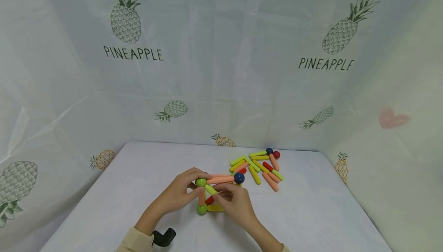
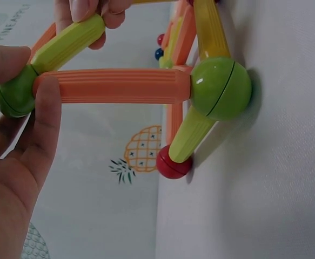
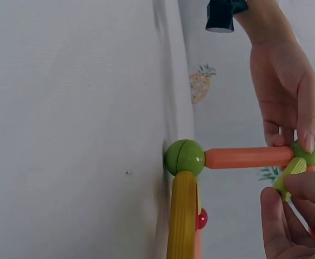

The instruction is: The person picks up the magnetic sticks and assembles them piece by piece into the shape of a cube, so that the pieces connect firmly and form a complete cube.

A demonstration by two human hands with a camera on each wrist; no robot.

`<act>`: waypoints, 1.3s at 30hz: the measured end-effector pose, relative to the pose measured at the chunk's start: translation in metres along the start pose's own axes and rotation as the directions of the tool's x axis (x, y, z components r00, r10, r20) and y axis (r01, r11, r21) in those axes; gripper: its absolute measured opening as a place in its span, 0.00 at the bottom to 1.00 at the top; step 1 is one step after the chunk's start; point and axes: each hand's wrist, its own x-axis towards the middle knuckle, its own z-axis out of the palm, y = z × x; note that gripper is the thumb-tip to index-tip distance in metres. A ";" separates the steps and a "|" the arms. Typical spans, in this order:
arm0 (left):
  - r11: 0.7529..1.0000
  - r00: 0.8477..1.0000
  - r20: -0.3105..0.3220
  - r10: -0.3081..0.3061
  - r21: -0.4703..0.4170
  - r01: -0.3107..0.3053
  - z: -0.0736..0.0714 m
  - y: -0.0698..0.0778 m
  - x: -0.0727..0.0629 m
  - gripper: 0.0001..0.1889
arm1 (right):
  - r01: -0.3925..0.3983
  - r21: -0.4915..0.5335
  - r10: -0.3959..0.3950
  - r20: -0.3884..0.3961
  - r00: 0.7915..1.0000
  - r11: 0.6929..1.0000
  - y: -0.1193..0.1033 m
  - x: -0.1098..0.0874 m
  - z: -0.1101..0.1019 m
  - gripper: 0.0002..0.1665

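a beige sleeve and a glossy black, bent piece sit nearest, bottom left of centre. in the lower middle, the left hand grasps a smooth, shiny green ball between thumb and fingers; the right hand pinches a ribbed lime stick, its end meeting that ball. both belong to a construction of straight grooved sticks and round balls, with a navy ball at its upper right corner. the matte white table spreads wide to either side of the hands, its edges slanting inward. farther, right of centre, lies a scattered pile of loose sticks. beyond the far edge hangs creased, pale cloth with pineapple prints.
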 end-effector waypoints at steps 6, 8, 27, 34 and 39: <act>1.000 1.000 -0.001 0.012 0.002 -0.012 0.001 0.002 0.001 0.19 | 0.011 0.019 -0.011 -0.003 1.000 1.000 0.001 -0.001 0.000 0.12; 1.000 1.000 -0.002 0.009 0.006 -0.009 0.001 0.001 0.002 0.18 | 0.015 0.027 -0.015 -0.001 1.000 1.000 0.001 -0.001 -0.001 0.11; 0.999 0.998 0.039 -0.044 -0.019 0.045 0.003 -0.002 0.005 0.16 | 0.052 -0.013 -0.051 0.040 0.998 0.999 0.003 -0.008 -0.011 0.11; 0.998 0.997 0.041 -0.059 -0.006 0.060 0.003 -0.003 0.005 0.17 | 0.043 -0.104 -0.032 0.106 0.994 0.994 0.010 -0.018 -0.051 0.12; 0.997 0.997 0.045 -0.070 -0.011 0.070 0.003 -0.003 0.004 0.17 | 0.023 -0.214 -0.013 0.048 0.999 0.977 0.027 -0.016 -0.091 0.12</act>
